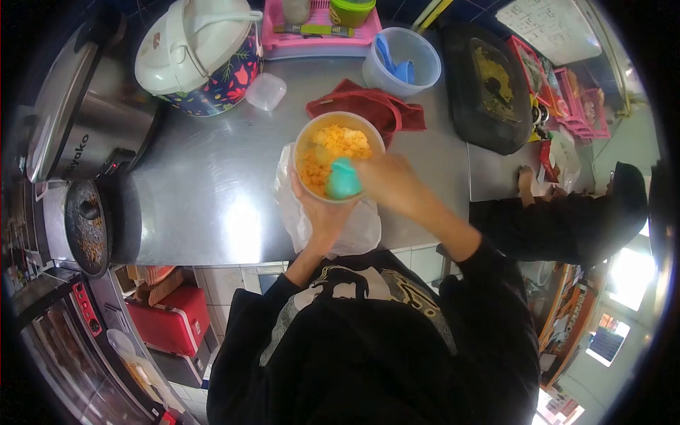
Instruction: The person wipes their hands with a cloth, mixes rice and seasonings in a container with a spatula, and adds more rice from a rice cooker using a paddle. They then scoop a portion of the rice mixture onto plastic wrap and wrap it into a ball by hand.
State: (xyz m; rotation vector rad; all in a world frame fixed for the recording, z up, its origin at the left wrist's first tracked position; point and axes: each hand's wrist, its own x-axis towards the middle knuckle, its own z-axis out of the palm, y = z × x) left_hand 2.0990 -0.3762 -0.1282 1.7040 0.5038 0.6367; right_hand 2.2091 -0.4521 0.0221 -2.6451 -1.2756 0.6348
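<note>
A round whitish plastic tub [300, 144] is at the middle of the steel counter, partly filled with crumbly orange rice-like food [341, 137] that has a paler patch. My left hand [322, 212] is wrapped round the tub's near left side. In the tub, a teal scoop [344, 179] presses against the food at the lower right. My right hand [386, 181], blurred by motion, is closed on the scoop; its handle is hidden. Under the tub and my left hand lies a crumpled white plastic bag [365, 225]. A dark red cloth [375, 108] lies just behind the tub.
A flowered rice container [212, 88], a small clear lid [266, 91] and a slow cooker [99, 124] stand left. Behind are a pink rack [319, 44] and clear bucket [428, 71]. Right are a black lidded pan [460, 85] and another person [567, 219] at the counter.
</note>
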